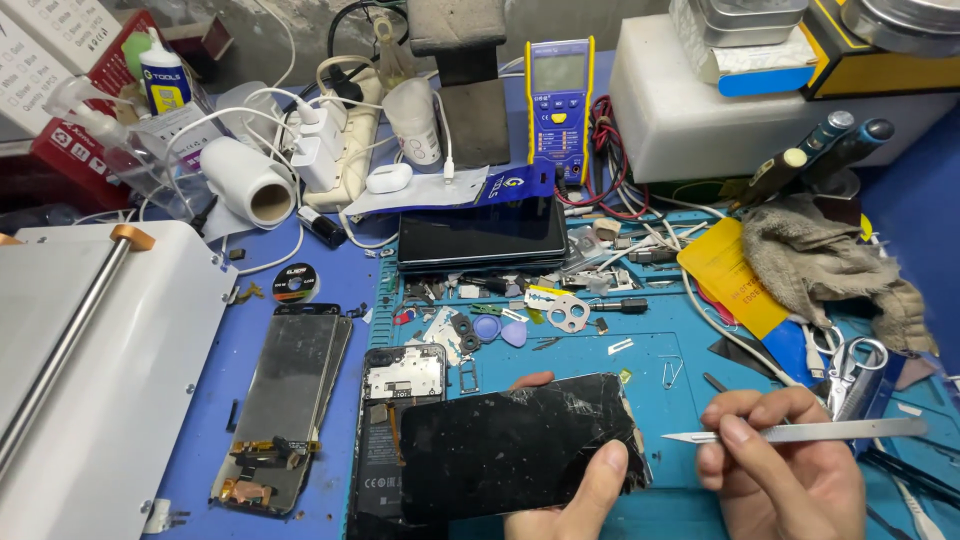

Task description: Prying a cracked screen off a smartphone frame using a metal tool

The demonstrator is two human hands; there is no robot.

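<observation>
Work surface: a blue bench top carrying a teal repair mat (pixel 600 360), crowded with small parts, screws and plastic picks. A bare concrete wall closes the far edge.

Well to the left of the left hand (pixel 580 490) lies a white machine with a steel roller bar (pixel 90 350). Between that machine and the hand rest two detached display panels (pixel 285 410) with flex cables at their near ends, then an opened phone body (pixel 395 440) with its circuit board exposed. Beyond the hands stand a stack of dark phones (pixel 482 235) and a blue multimeter (pixel 559 100). Far to the right of the right hand (pixel 780 460) lie a crumpled grey rag (pixel 830 265) and scissors (pixel 860 360).

Hidden or cut off: both wrists leave the bottom edge; the phone body's lower right part is covered by the panel; small parts on the mat are too fine to identify.

Left hand: closed on a cracked black screen panel (pixel 510 440), thumb on its front face at the right end, one fingertip showing above its top edge. The panel's long axis runs left to right, slightly raised at the shattered right end; it sits above the mat, overlapping the phone body.

Right hand: fingers pinched on a flat metal blade tool (pixel 800 432). Its long axis is near horizontal, tip pointing left toward the panel's broken corner, just apart from it.
</observation>
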